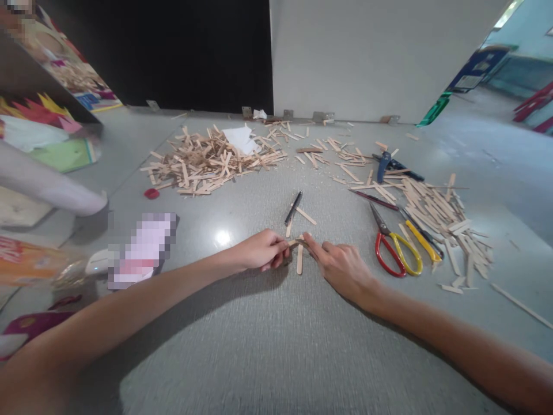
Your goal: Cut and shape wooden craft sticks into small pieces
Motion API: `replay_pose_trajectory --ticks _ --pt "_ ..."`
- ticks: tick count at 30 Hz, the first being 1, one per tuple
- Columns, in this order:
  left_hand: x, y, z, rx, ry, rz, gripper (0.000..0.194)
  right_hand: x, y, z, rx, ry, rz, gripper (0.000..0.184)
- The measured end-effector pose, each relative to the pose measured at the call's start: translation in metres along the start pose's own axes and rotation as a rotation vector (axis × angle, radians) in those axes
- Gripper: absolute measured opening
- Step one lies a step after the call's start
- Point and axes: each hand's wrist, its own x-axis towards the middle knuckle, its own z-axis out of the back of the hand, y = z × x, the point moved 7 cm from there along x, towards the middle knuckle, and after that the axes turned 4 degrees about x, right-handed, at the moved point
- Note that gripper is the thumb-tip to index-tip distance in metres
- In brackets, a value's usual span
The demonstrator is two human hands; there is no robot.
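Your forearms [173, 291] span the grained worktop [242, 351]; left grip [264, 251] pinches a flat wooden strip [294, 242], right grip [345, 270] touches it, closure unclear.

We note a black panel [173, 57] and a white panel [371, 57] upright side by side, metal brackets [322, 117] along their foot. Right: light-blue wall [533, 34], red furniture [536, 104], blurred. Bright glare spot [223, 236] on grey surface [242, 357].

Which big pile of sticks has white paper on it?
The left pile: white paper lies on its back right part. The right pile, beside the scissors, shows none.
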Motion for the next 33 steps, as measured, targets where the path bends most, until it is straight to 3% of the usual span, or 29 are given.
replay_pose_trajectory --ticks 3,9,22,33 --pt "0.001 0.001 0.0 -0.003 -0.003 0.003 0.042 -0.001 0.007 0.003 -0.1 0.067 0.019 0.065" --pt "-0.002 -0.005 -0.001 -0.018 -0.032 0.019 0.038 -0.002 0.018 0.005 -0.176 0.028 0.059 0.055" --pt "-0.002 -0.007 -0.003 -0.045 -0.078 0.0 0.043 0.008 0.009 0.003 -0.077 0.192 0.05 0.061" --pt "-0.001 -0.005 -0.002 -0.028 -0.092 0.018 0.042 0.007 0.009 0.002 -0.087 0.242 0.058 0.065"
